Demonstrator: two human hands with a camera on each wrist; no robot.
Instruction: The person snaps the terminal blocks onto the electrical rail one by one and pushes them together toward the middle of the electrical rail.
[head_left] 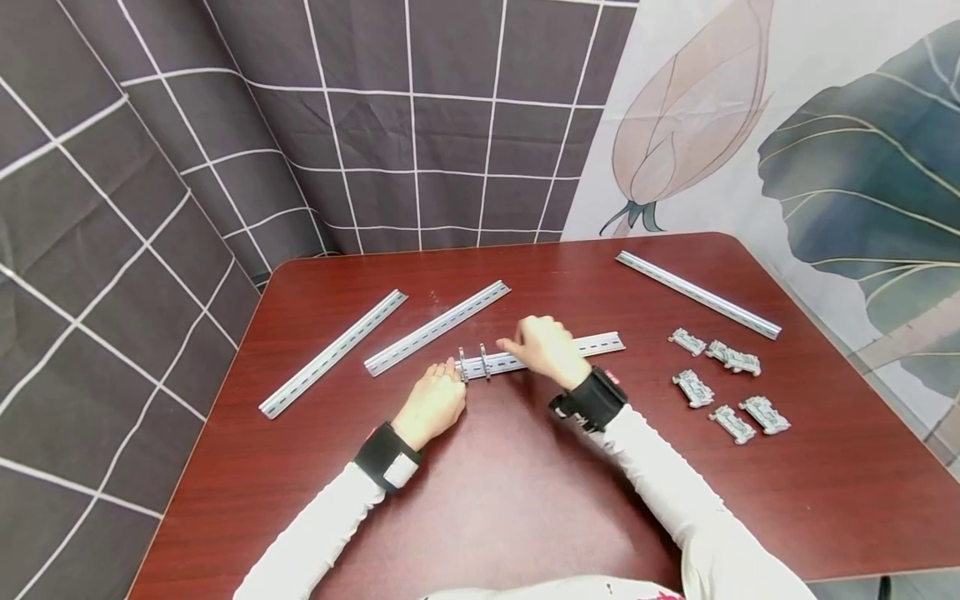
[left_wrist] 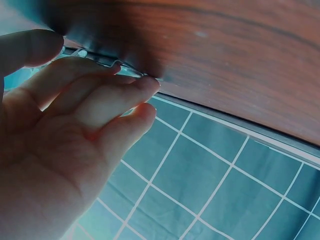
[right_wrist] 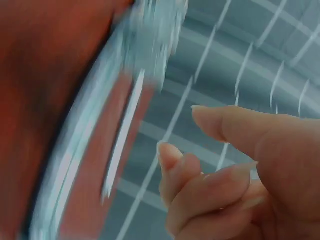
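Observation:
A slotted metal DIN rail (head_left: 600, 343) lies across the middle of the table, with two thin terminal blocks (head_left: 485, 362) standing upright near its left end. My left hand (head_left: 433, 402) holds that left end; in the left wrist view the thumb and bent fingers (left_wrist: 95, 100) lie about it, partly hiding it. Over the rail, right of the blocks, hovers my right hand (head_left: 551, 348). Its thumb and index finger stand apart and the other fingers (right_wrist: 215, 200) curl loosely around nothing. In the right wrist view the rail (right_wrist: 80, 140) and a block (right_wrist: 155, 45) are blurred.
Two more rails, one at far left (head_left: 333, 354) and one nearer (head_left: 438, 327), lie slanted on the left. Another rail (head_left: 697, 294) lies at the back right. Several loose grey terminal blocks (head_left: 693, 388) are scattered on the right of the brown table (head_left: 517, 500).

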